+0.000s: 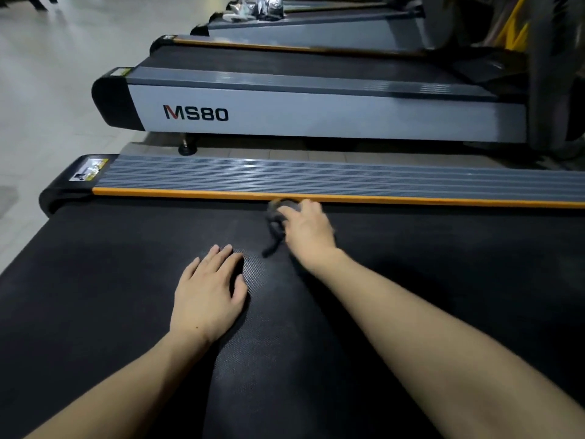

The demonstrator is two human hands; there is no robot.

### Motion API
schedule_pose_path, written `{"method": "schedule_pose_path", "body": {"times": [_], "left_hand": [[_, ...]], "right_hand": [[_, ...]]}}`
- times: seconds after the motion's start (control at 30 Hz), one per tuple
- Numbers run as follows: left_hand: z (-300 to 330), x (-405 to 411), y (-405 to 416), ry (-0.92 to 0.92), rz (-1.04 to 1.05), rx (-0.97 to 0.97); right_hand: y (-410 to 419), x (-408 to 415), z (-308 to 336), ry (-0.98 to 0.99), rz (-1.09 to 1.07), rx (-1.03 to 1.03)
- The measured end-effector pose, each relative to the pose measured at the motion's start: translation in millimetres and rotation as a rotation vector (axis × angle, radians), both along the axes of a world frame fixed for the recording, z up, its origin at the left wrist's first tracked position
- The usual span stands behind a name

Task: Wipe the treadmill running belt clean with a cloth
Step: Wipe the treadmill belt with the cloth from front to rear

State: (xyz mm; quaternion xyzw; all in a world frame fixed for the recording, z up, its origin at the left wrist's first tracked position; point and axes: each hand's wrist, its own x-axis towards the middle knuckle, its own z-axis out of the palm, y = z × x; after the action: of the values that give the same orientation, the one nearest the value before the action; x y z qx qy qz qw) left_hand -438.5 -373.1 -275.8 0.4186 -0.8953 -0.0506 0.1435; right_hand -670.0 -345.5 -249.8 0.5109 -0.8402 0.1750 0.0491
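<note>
Gym floor of pale tile holds a row of treadmills, the next one marked MS80 (pixel 195 113). Closest to the viewer, a wide black running belt (pixel 110 264) fills the lower view, edged at its far side by an orange strip (pixel 190 193) and a ribbed grey side rail (pixel 316 172). The left hand (pixel 207 293) lies flat on the belt, fingers straight, holding nothing. The right hand (pixel 308 231), reaching farther, grips a dark bunched cloth (pixel 278 217) against the belt just beside the orange strip; a tail of cloth trails back toward the left hand. Blur suggests quick wiping. The bunched cloth probably covers little belt per pass, and its loose tail could slip free or snag under the strip's edge.
</note>
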Motion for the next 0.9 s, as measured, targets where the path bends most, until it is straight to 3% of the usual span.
{"method": "schedule_pose_path", "body": {"times": [0.13, 0.27, 0.37, 0.47, 0.57, 0.73, 0.9], "left_hand": [[-1, -3, 0, 0.000, -0.002, -0.012], [-1, -4, -1, 0.012, -0.012, -0.024], [-1, -5, -1, 0.029, -0.014, -0.026], [-1, -3, -2, 0.033, -0.015, -0.049], [-1, -2, -2, 0.037, -0.021, -0.036], [-2, -5, -2, 0.033, -0.005, -0.033], [0, -4, -1, 0.034, 0.004, -0.032]], "right_hand": [[83, -106, -1, 0.033, -0.372, -0.019], [83, -91, 5, -0.032, -0.596, -0.015], [30, -22, 3, -0.105, -0.516, -0.057], [-10, 43, 1, -0.017, -0.151, 0.032], [7, 9, 6, 0.093, 0.025, 0.053], [117, -119, -1, 0.026, -0.309, 0.005], [136, -115, 3, -0.165, -0.365, -0.083]]}}
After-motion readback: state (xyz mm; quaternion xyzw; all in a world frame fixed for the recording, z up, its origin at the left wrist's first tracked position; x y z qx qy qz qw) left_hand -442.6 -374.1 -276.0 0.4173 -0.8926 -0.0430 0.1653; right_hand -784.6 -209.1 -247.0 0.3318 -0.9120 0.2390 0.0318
